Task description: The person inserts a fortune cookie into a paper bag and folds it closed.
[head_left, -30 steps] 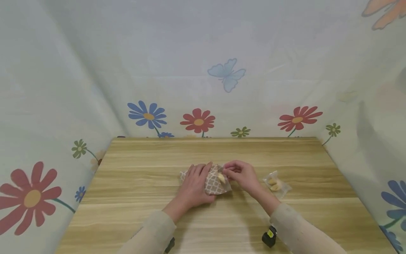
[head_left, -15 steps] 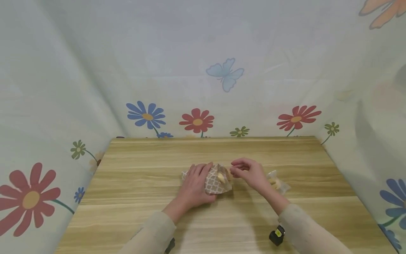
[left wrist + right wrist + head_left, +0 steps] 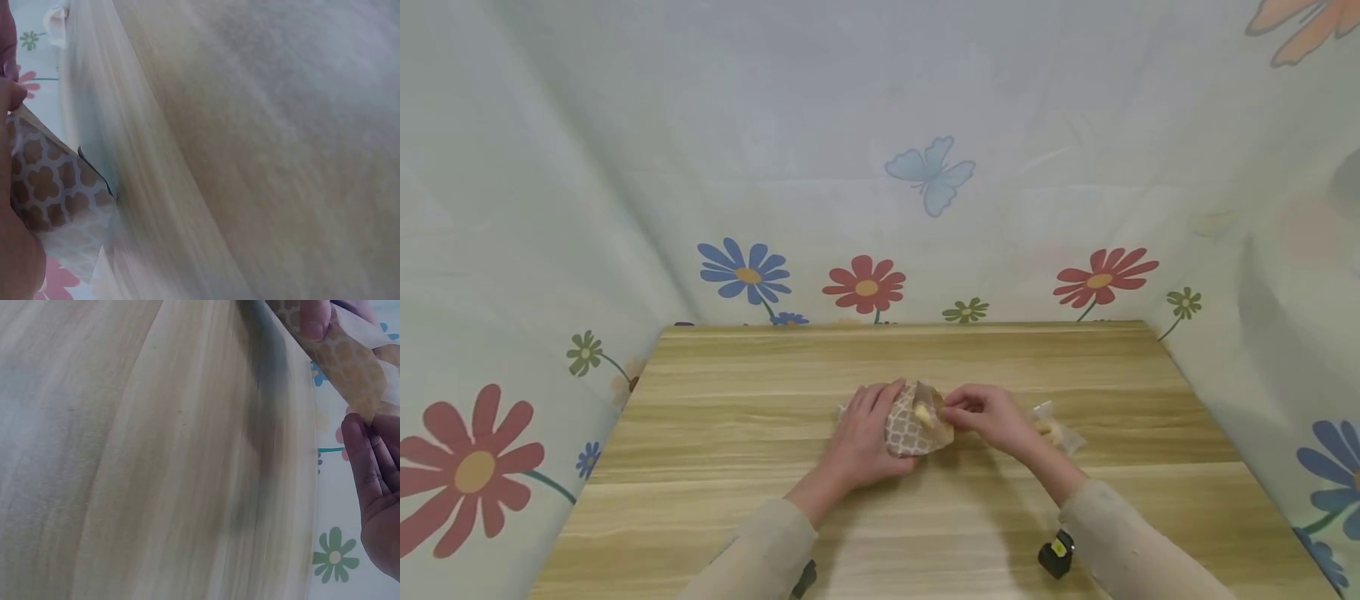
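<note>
In the head view my left hand (image 3: 865,437) grips a small tan paper bag (image 3: 910,425) printed with a white lattice pattern. The bag's mouth faces right, and a pale yellow snack piece (image 3: 922,414) shows inside it. My right hand (image 3: 992,417) pinches the edge of the mouth between thumb and fingers. Seen from the right wrist, the right hand (image 3: 378,481) has its fingertips at a pointed corner of the bag (image 3: 347,365). The left wrist view shows the patterned bag (image 3: 56,181) beside part of the left hand (image 3: 19,262); the bag's rear end is mostly hidden under that hand.
A clear packet (image 3: 1063,433) with pale yellow pieces lies just right of the right hand, partly covered by it. The wooden table (image 3: 737,367) ends at a flower-print cloth (image 3: 1015,208). A black device (image 3: 1056,554) hangs at the right wrist.
My right hand let go of the bag's mouth and drew back right, then came back and pinches its edge now. The bag has tilted up slightly; the left hand keeps its grip.
</note>
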Motion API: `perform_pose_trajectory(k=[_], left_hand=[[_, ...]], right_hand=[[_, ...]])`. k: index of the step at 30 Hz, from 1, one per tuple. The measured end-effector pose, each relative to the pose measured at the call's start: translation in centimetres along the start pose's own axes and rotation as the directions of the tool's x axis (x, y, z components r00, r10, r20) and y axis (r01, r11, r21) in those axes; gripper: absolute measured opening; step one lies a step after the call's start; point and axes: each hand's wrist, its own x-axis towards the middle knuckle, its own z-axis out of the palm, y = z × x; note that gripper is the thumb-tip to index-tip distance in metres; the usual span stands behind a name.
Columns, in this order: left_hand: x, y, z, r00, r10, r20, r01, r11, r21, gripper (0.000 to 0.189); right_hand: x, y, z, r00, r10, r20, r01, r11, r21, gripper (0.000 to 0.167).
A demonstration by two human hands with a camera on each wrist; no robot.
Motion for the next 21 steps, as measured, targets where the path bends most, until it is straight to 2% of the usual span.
perform_pose_trajectory(k=[14, 21], left_hand=[[0.5, 0.6, -0.9, 0.999, -0.009, 0.038, 0.012, 0.998, -0.069, 0.127], [0.8, 0.9, -1.0, 0.998, -0.036, 0.047, 0.041, 0.995, -0.095, 0.130]], right_hand=[[0.5, -2.5, -1.3, 0.994, -0.085, 0.061, 0.085, 0.996, 0.008, 0.009], [0.9, -3.3, -2.1, 0.993, -0.082, 0.081, 0.084, 0.996, -0.023, 0.010]])
